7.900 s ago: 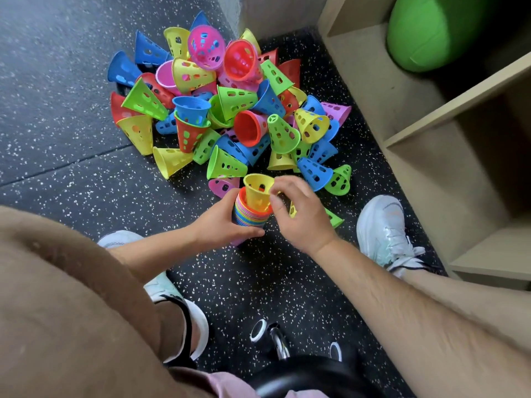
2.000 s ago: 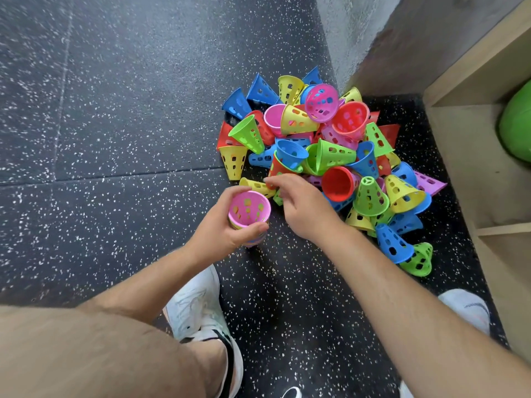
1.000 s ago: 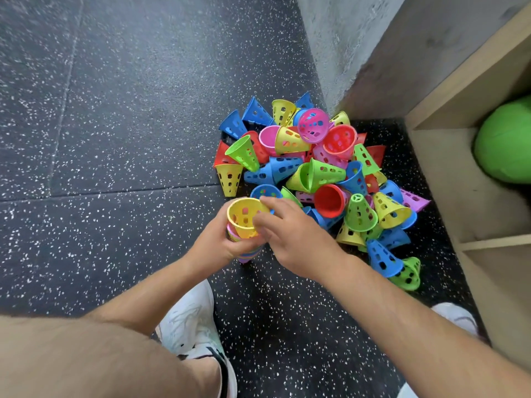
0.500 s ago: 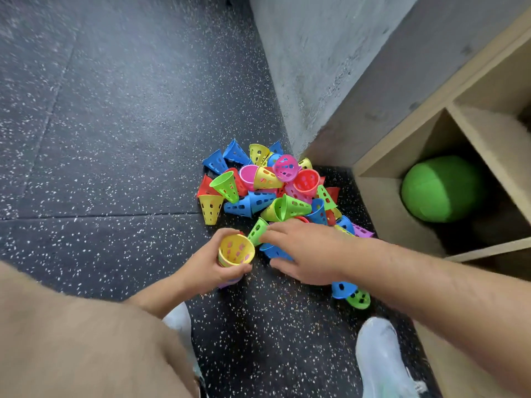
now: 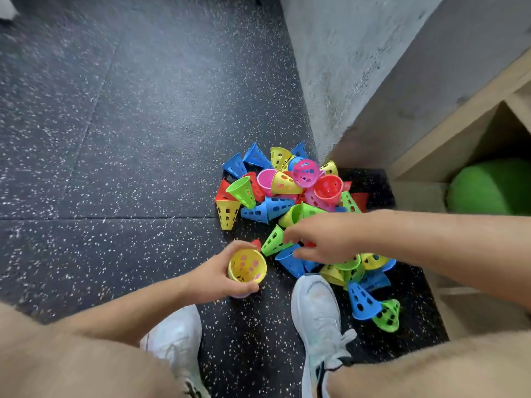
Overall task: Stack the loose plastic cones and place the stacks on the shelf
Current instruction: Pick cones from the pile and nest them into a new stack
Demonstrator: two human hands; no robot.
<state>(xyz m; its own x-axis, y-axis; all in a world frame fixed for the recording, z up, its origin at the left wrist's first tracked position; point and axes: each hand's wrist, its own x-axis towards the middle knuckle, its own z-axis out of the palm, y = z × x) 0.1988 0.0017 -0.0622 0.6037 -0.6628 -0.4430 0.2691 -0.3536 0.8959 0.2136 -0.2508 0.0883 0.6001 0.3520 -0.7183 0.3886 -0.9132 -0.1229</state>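
Observation:
My left hand (image 5: 212,278) grips a stack of nested cones (image 5: 247,267) with a yellow cone on top, held upright just above the floor. To its right lies the pile of loose perforated cones (image 5: 287,185) in blue, yellow, green, red and pink. My right hand (image 5: 319,239) reaches over the near part of the pile, its fingertips at a green cone (image 5: 273,242) and a blue cone (image 5: 288,261). Motion blur hides whether it grips either one. The wooden shelf (image 5: 459,116) stands on the right.
A green ball (image 5: 491,191) sits in a shelf compartment. A grey concrete wall (image 5: 344,67) rises behind the pile. My two white shoes (image 5: 319,311) stand on the dark speckled floor (image 5: 115,139), the right one touching the pile's near edge.
A yellow cone went onto the stack, covering the pink one. My right hand left the stack and moved over the pile's near cones. The view tilted up and my right foot stepped closer.

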